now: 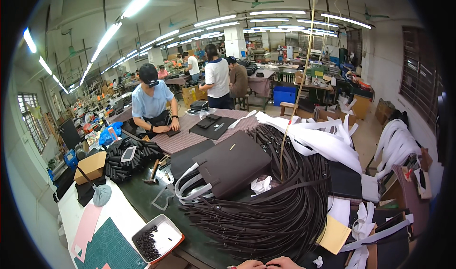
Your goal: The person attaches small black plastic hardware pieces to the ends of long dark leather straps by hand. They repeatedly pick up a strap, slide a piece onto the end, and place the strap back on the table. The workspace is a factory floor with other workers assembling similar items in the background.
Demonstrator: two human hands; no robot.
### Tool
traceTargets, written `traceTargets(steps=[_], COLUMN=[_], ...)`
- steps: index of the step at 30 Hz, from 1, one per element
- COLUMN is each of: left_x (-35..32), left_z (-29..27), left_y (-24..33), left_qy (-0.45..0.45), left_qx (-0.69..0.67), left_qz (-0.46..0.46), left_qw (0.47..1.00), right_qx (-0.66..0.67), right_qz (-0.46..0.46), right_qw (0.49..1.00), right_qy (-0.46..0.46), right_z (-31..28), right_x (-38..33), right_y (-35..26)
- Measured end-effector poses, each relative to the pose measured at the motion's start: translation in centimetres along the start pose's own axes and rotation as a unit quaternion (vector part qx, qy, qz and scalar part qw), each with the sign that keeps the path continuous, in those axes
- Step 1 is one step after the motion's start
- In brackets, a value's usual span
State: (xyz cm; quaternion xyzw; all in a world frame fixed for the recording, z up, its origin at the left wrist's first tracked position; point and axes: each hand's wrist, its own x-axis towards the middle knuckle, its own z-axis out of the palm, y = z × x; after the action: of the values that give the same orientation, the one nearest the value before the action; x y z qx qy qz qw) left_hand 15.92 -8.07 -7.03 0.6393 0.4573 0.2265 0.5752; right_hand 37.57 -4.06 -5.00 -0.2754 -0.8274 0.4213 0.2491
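Observation:
At the bottom edge of the head view, my left hand [250, 265] and my right hand [285, 263] are close together, mostly cut off by the frame. Their fingers look curled in toward each other; whatever they hold is hidden. Just beyond them lies a large bundle of long dark brown straps [256, 221], fanned in a curve across the table. Behind the straps a dark brown handbag [232, 162] lies on its side, its handles wrapped in white [192, 186]. A yellow paper piece [334, 234] lies to the right of my hands.
A white tray with black round parts [164, 228] stands left, beside a green cutting mat [114, 245]. A hammer [153, 170] and black rolled pieces [130, 156] lie farther back. White strips [318, 138] heap at right. Across the table, a person in light blue [151, 100] handles a dark piece.

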Motion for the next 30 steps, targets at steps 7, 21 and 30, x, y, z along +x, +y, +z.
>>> traceTargets(steps=[7,21,30], left_x=[0.0,-0.2,1.2], left_z=[0.7,0.9,1.8], left_y=[2.0,2.0,0.4], left_qy=[0.057,0.106,0.096], left_qx=[0.148,-0.034,-0.122], left_qz=[0.022,0.068,0.034], left_qw=[0.987,0.991,0.987], right_qx=[-0.099,0.087,-0.080], right_qz=[-0.020,0.059,-0.032], right_qw=[0.995,0.994,0.996], right_qy=[0.006,-0.006,0.021], right_z=[-0.1,-2.2,-0.8], right_x=[0.4,0.8,0.3], right_y=[-0.3,-3.2,-1.5])
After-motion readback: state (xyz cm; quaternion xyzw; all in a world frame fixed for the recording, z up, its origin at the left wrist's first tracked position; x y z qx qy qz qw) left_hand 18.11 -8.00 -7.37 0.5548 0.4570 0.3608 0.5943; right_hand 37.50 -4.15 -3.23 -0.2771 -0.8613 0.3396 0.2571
